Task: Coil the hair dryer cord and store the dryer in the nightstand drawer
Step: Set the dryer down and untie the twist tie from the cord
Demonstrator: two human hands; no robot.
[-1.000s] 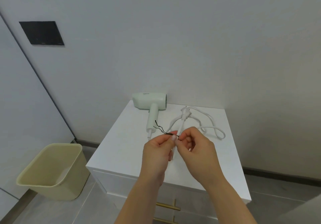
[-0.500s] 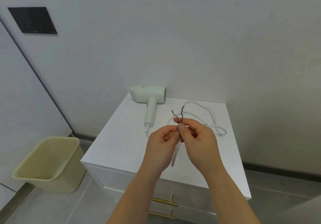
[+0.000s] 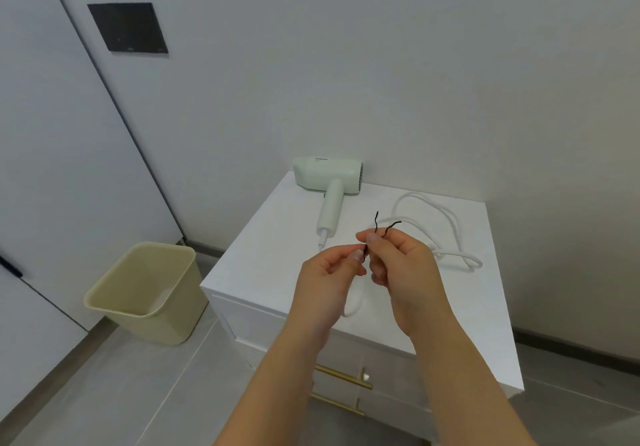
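Both hands are up over the front part of the white nightstand (image 3: pixel 273 255), and their fingertips meet in the middle. The left hand (image 3: pixel 325 279) has its thumb and first finger pressed together on the low part of a thin black twist tie (image 3: pixel 376 224). The right hand (image 3: pixel 408 272) pinches the same tie just above that, with its thumb (image 3: pixel 372 237) on top and its other fingers curled in. The two wavy ends of the tie poke up above the fingers and stand a little apart. A small loop of the white cord (image 3: pixel 453 231) hangs down just under the fingers, and I cannot tell which hand holds it. The rest of the cord lies in loose loops on the nightstand, past the right hand's fingers and off to their right. The pale green hair dryer (image 3: pixel 327 175) lies flat on the nightstand well beyond the fingers, back by the wall, with its handle pointing toward the left hand's fingers. The end of the handle is near the fingertips. Down below the wrists is the drawer (image 3: pixel 391 369) with gold handles (image 3: pixel 346 378), and it looks closed. Far to the left of the fingers a yellow bin (image 3: pixel 145 293) stands on the floor. High up to the left, a black square (image 3: pixel 128 28) is on the wall.
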